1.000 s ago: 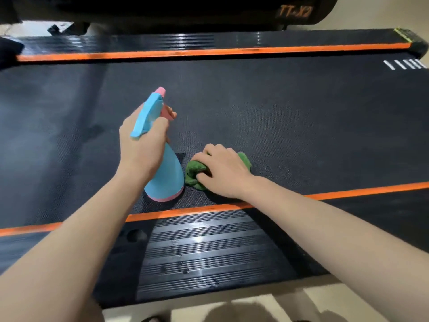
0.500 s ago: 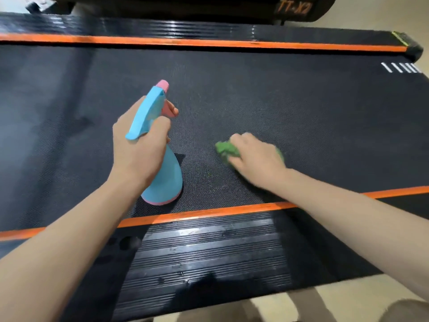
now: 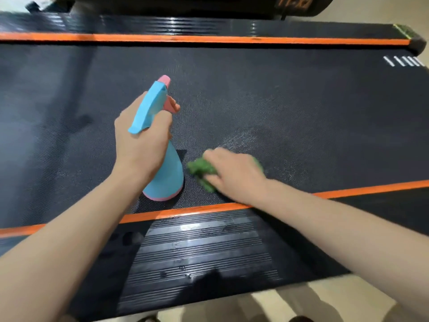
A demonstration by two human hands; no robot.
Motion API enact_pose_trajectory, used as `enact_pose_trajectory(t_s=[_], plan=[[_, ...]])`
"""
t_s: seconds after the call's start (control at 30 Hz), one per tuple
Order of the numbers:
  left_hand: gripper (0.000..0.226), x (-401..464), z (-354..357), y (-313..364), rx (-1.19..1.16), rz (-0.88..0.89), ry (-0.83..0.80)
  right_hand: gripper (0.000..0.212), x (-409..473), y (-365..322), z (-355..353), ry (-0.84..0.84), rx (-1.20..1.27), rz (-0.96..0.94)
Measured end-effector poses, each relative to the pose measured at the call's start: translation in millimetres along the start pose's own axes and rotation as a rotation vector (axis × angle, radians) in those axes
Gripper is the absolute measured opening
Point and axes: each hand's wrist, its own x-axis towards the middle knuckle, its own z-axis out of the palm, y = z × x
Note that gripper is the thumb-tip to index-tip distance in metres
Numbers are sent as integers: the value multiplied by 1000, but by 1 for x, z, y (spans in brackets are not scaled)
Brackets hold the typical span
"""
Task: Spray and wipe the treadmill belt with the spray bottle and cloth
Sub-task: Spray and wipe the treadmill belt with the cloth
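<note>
I see my left hand (image 3: 141,145) wrapped around the neck of the spray bottle (image 3: 166,173), fingers closed tight on it just under the blue trigger head. The bottle is light blue with a pink nozzle and a pink ring at its base; it leans a little, nozzle pointing toward 12 o'clock, and its base sits just above or on the treadmill belt (image 3: 301,108); I cannot tell if it touches. A small dark shadow lies at the bottle's 3 o'clock side.

My right hand (image 3: 234,175) lies palm down at 3 o'clock from the bottle, near it but apart, pressing the green cloth (image 3: 202,170) flat against the belt. The fingers are curled over the cloth and gripping it; crumpled green shows at the hand's 9 o'clock edge and a sliver at its 3 o'clock edge. The hand and cloth are blurred.

At 1 o'clock from the cloth the dark textured belt carries a paler, speckled patch (image 3: 241,138).

The near orange stripe (image 3: 185,211) runs just at 6 o'clock of both hands, with the ribbed black side rail (image 3: 204,252) below it. The far orange stripe (image 3: 209,39) crosses at 12 o'clock, and white marks (image 3: 401,62) sit on the belt at 2 o'clock.
</note>
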Motion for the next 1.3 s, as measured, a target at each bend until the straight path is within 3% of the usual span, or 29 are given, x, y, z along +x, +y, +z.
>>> enact_pose_trajectory(t_s=[0.07, 0.2, 0.3, 0.43, 0.53, 0.67, 0.77, 0.9, 0.97, 1.07, 1.13, 1.2, 1.3], plan=[[34, -2, -1, -2, -17, 10, 8, 32, -9, -10, -1, -14, -6, -194], [45, -4, -1, -1, -28, 11, 18, 41, -22, 49, -16, -27, -179, -325], [40, -5, -2, 2, -12, 7, 13, 49, -50, 93, -29, -29, -341, -236], [31, -6, -4, 2, -4, -13, 11, 57, -68, 95, -30, 4, -510, -104], [32, -6, -4, -2, 15, 13, 6, 49, -59, 87, -25, -34, -477, -110], [31, -6, -4, -2, 10, 14, 10, 32, -38, 63, -12, 46, -406, -165], [32, -6, -3, 0, -3, 17, 7, 32, -9, 31, -1, 106, -355, -279], [33, -8, -3, -1, 11, 48, 10, 37, 20, 29, 3, 62, -336, -363], [38, -7, -2, 0, 5, 55, 15, 36, 30, 59, 0, 94, -337, -213], [41, -6, -2, 0, 5, 44, 20, 32, 46, 105, -13, 154, -343, 284], [33, -3, -1, -1, 5, 34, 30, 34, 51, 96, -10, 180, -317, 401], [32, -1, 0, -1, 14, 19, 30, 37, 46, 56, 0, 191, -255, 309], [41, -3, -1, -1, 8, 22, 16, 50, 23, -2, 12, 200, -207, 18]])
